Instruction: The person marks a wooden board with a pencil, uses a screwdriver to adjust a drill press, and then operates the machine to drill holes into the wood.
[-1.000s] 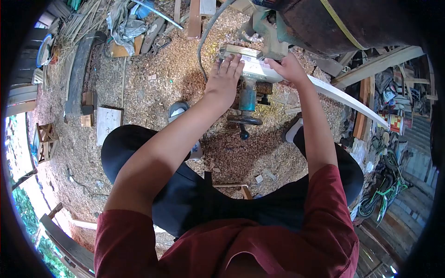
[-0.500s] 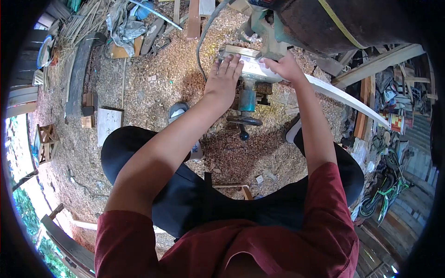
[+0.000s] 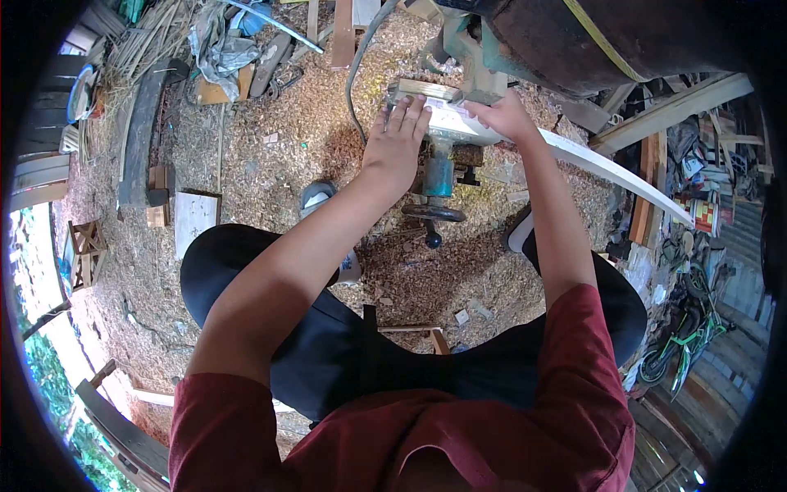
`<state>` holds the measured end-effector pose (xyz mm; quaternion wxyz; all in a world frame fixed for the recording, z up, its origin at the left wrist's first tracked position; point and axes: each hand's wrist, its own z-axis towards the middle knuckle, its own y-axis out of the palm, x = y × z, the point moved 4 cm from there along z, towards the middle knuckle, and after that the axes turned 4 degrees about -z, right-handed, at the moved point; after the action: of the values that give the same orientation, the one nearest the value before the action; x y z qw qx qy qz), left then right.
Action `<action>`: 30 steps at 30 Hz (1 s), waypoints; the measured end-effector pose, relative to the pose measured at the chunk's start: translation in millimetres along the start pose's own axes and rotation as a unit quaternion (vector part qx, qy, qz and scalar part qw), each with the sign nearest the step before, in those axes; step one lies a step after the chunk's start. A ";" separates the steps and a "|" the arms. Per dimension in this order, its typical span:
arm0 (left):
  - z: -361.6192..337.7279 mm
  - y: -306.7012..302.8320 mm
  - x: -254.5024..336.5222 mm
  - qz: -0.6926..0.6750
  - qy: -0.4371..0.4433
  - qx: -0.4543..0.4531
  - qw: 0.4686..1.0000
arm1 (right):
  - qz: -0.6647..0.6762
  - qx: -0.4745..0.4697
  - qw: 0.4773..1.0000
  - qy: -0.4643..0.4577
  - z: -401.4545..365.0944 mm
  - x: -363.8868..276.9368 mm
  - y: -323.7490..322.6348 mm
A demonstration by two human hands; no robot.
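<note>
My left hand (image 3: 399,135) lies with its fingers stretched out across the near end of a long pale wooden board (image 3: 615,170), on the work table of a green machine. A short wooden block (image 3: 426,88) sits just beyond the fingertips. My right hand (image 3: 507,119) is closed around the board beside the machine's head (image 3: 485,82), its thumb and index finger pointing left. From there the board runs out to the right, tapering in view. Below the table are a teal column (image 3: 438,176) and a dark handwheel (image 3: 432,213) with a ball knob. My hands partly hide the contact area.
Wood shavings (image 3: 262,164) cover the ground. A dark motor-like housing (image 3: 607,41) overhangs at the top right, and a cable (image 3: 358,74) runs left of the machine. Timber (image 3: 668,111) leans at right, near a small green bicycle (image 3: 684,336). Planks (image 3: 197,221) lie at left.
Almost nothing differs. My right hand and the board sit very slightly further right, while my left hand stays in place on the board.
</note>
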<state>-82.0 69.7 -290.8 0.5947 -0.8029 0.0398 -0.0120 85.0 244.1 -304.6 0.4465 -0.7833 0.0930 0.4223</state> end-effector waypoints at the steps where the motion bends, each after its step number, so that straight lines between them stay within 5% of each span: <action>1: -0.2 -0.8 0.2 0.000 -0.001 -0.007 1.000 | -0.006 -0.004 1.000 -0.004 1.3 -0.1 1.0; 18: -0.3 -6.5 -0.1 0.001 0.001 -0.035 0.999 | -0.010 -0.018 0.998 0.063 -20.8 -35.8 -8.2; 21: -1.2 -6.3 -0.4 -0.005 0.002 -0.032 0.999 | 0.045 -0.006 0.998 -0.033 -6.8 -19.6 -3.3; 24: -0.5 -4.3 -0.5 -0.014 0.002 -0.030 0.999 | 0.007 -0.020 0.996 0.088 -6.3 -6.0 -3.6; 26: 0.0 -1.6 -0.7 -0.016 0.000 -0.011 1.000 | 0.131 -0.011 0.990 0.060 -18.8 -23.3 -9.0; 30: 0.3 -0.2 -0.8 -0.013 -0.003 -0.013 1.000 | 0.175 -0.006 0.983 0.048 -17.7 -0.5 -8.1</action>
<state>-82.9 70.1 -290.6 0.5840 -0.8111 0.0274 -0.0170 99.1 235.0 -294.8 0.3558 -0.7769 0.2479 0.4564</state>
